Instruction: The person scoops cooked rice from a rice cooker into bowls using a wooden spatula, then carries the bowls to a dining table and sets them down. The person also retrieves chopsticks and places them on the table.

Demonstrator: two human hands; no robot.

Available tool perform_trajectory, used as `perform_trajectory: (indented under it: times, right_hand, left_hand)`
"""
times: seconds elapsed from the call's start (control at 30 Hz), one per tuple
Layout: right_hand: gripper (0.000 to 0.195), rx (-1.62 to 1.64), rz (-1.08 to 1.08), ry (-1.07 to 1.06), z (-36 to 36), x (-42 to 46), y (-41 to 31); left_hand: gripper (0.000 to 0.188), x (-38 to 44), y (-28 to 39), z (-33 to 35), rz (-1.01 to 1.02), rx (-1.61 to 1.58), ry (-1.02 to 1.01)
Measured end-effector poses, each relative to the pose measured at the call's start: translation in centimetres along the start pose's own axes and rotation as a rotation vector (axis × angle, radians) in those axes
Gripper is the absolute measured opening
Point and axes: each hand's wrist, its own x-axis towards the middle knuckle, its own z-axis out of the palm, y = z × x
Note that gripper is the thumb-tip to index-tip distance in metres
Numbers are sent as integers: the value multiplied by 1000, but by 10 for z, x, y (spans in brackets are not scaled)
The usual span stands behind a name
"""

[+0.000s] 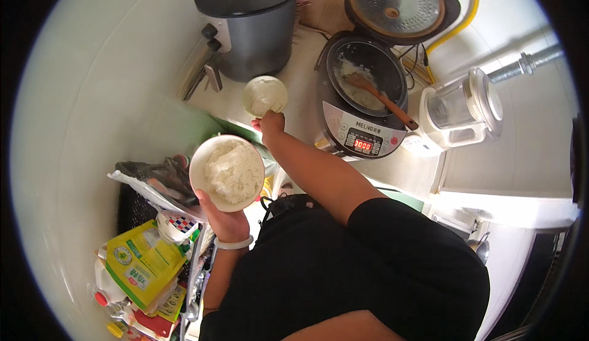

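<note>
My left hand [230,223], with a pale bangle at its wrist, holds a white bowl [197,175] from its near side. Cooked white rice [234,173] is heaped in it. Farther forward, my right hand [272,127] grips the near rim of a smaller pale bowl [248,90] that also contains rice; its fingers are partly hidden beneath. That bowl is over the counter's edge area, and I cannot tell whether it rests there. To its right stands a rice cooker [331,131] with its lid [395,0] raised. A wooden rice paddle [391,104] leans in the inner pot, on leftover rice [363,95].
A large dark electric pot [257,42] stands at the back left of the counter [301,72]. A blender [453,106] is right of the cooker, near a yellow hose [464,23]. On the left, a shelf holds a yellow packet [145,263], bottles and bags.
</note>
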Motion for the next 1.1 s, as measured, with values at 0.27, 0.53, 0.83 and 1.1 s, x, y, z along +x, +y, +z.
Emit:
perform_trajectory:
  times: [0.27, 0.53, 0.83, 1.1]
  right_hand:
    - [23, -212, -81, -283, -82, -83, -10]
    - [27, -724, -225, -28, -285, -315, -51]
    - [23, -343, -397, 1088, -410, -683, 149]
    - [22, 626, -156, 1550, -378, -876, 364]
  left_hand:
    - [66, -2, 20, 96, 203, 27, -208]
    - [71, -145, -17, 183, -127, -27, -957]
    - [66, -470, -33, 101, -1383, -35, -1581]
    - [66, -701, 7, -39, -1899, 435, -1993]
